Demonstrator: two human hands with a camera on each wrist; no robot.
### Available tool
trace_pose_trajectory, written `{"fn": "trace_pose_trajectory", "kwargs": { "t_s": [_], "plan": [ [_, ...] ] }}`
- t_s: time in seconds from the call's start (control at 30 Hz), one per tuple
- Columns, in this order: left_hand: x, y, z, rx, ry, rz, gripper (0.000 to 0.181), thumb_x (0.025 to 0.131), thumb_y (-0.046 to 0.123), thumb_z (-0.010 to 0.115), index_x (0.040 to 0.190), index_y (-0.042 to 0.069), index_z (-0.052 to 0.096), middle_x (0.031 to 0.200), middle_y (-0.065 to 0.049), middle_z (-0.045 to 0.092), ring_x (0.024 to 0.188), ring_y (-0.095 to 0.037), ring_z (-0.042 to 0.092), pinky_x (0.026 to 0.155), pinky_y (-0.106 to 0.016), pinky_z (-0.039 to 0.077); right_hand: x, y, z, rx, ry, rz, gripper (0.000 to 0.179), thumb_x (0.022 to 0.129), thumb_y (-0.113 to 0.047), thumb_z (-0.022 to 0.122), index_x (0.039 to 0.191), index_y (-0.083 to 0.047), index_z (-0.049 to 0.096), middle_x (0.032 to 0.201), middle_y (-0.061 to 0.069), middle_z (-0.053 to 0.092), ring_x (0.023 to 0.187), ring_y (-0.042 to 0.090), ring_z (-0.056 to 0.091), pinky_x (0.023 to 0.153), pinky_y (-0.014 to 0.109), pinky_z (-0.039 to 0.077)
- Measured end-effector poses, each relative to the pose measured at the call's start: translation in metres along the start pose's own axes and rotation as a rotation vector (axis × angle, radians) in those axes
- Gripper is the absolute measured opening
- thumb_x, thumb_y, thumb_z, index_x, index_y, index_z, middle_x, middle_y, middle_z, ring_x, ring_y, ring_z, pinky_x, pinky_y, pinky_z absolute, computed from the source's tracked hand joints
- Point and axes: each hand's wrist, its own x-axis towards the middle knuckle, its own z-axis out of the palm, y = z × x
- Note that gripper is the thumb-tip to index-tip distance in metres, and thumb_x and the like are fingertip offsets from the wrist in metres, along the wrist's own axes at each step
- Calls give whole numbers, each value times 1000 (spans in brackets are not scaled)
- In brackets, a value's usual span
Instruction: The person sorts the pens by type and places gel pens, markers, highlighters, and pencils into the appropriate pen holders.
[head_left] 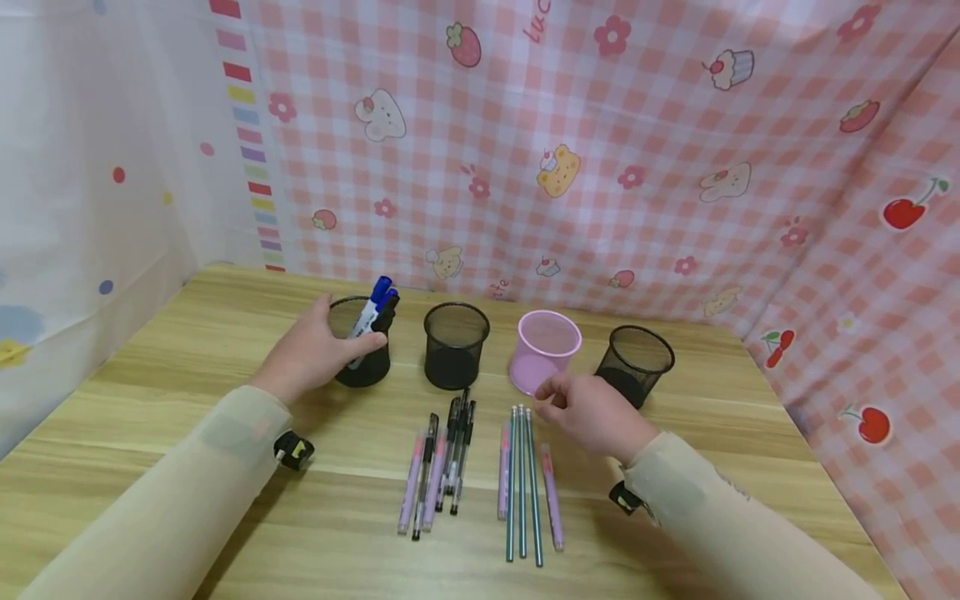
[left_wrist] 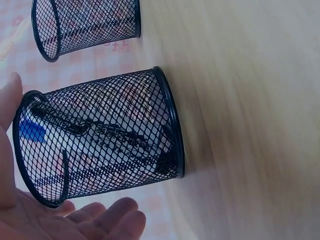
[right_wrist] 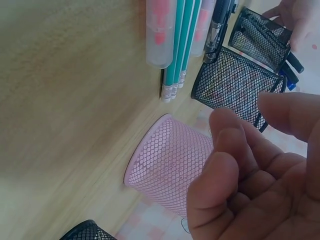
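Observation:
My left hand (head_left: 318,350) is around a black mesh pen cup (left_wrist: 105,135) at the left end of a row, thumb on the near side by the rim, fingers on the other side. Markers with blue and black caps (head_left: 372,308) lean inside that cup. Over the table, my right hand (head_left: 596,412) has loosely curled fingers and holds nothing; its thumb stands apart from the fingers in the right wrist view. Nearest to it are a pink mesh cup (right_wrist: 170,165) and three teal pencils (head_left: 522,483) with white eraser ends.
A second black cup (head_left: 454,350) and a third black cup (head_left: 637,362) flank the pink one. Black gel pens (head_left: 457,454) and pinkish highlighters (head_left: 411,483) lie in front, with another highlighter (head_left: 552,500) right of the pencils. Printed cloth (head_left: 480,125) hangs behind the wooden table (head_left: 345,517).

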Motion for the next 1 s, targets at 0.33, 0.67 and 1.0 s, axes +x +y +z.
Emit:
{"fn": "trace_pose_trajectory", "kwargs": {
  "t_s": [0.33, 0.67, 1.0],
  "plan": [
    [-13, 13, -1, -1, 183, 88, 130, 83, 89, 57, 171, 15, -4, 174, -27, 14, 153, -53, 28, 119, -74, 28, -6, 1, 2, -13, -42, 55, 12, 100, -20, 73, 109, -12, 74, 84, -1, 69, 75, 15, 60, 66, 31, 51],
    [-28, 43, 17, 160, 433, 564, 86, 99, 56, 67, 158, 0, 40, 157, -21, 51, 145, -42, 48, 121, -61, 37, -12, 3, 9, -44, -79, 63, 20, 91, -20, 82, 108, -12, 73, 80, -3, 67, 73, 14, 60, 69, 31, 51],
    [-33, 77, 43, 247, 263, 684, 85, 100, 55, 66, 161, 3, 37, 163, -17, 46, 150, -36, 46, 123, -54, 39, -22, 5, 16, -121, -140, 20, 26, 83, -23, 90, 100, -14, 72, 78, -5, 65, 73, 13, 59, 70, 33, 51]
  ]
}}
